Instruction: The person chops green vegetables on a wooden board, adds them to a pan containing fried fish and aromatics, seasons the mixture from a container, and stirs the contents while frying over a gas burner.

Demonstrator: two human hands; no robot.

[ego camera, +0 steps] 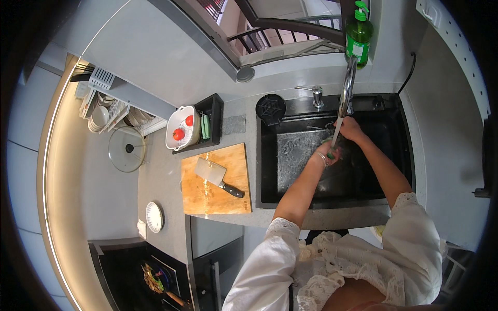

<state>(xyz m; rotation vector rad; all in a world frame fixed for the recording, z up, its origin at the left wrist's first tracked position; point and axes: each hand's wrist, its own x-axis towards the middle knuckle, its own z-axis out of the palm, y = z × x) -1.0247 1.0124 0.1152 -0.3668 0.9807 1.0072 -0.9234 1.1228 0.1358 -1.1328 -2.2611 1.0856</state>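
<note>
Water runs from the chrome faucet (pixel 346 91) into the black sink (pixel 268 171). My left hand (pixel 328 152) is under the stream, its fingers closed around a small green item (pixel 330 155), partly hidden by fingers and water; I cannot tell what it is. My right hand (pixel 349 128) is just beside the stream, above and to the right of the left one, fingers bent. Whether it grips something is hidden by the water and faucet. Splashing water covers the left part of the basin.
Left of the sink, a cleaver (pixel 218 177) lies on a wooden cutting board (pixel 237 163). Behind it, a white colander (pixel 171 134) holds two tomatoes (pixel 178 134). A green soap bottle (pixel 358 39) stands behind the faucet. A white dish (pixel 154 217) rests near the stove (pixel 116 272).
</note>
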